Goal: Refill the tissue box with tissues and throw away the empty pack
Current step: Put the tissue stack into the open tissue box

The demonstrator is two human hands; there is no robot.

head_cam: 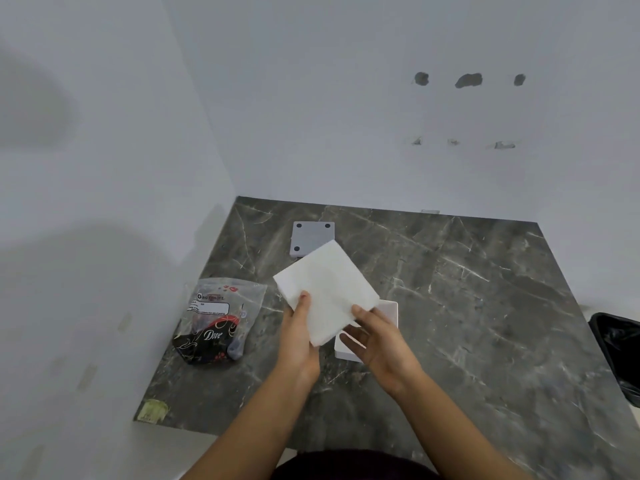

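Note:
A thick white stack of tissues (327, 289) is held tilted above the dark marble counter (450, 306). My left hand (299, 336) grips its near left corner, thumb on top. My right hand (375, 341) holds its near right edge. Under the stack and my right hand sits the white tissue box (389, 311), mostly hidden. The empty plastic tissue pack (216, 320), clear with a black and red print, lies flat on the counter to the left. A grey square lid (311, 239) with dark corner dots lies behind the stack.
White walls close off the counter at the left and back. A black-lined bin (620, 348) stands off the counter's right edge. A yellowish sticker (152, 408) marks the near left corner.

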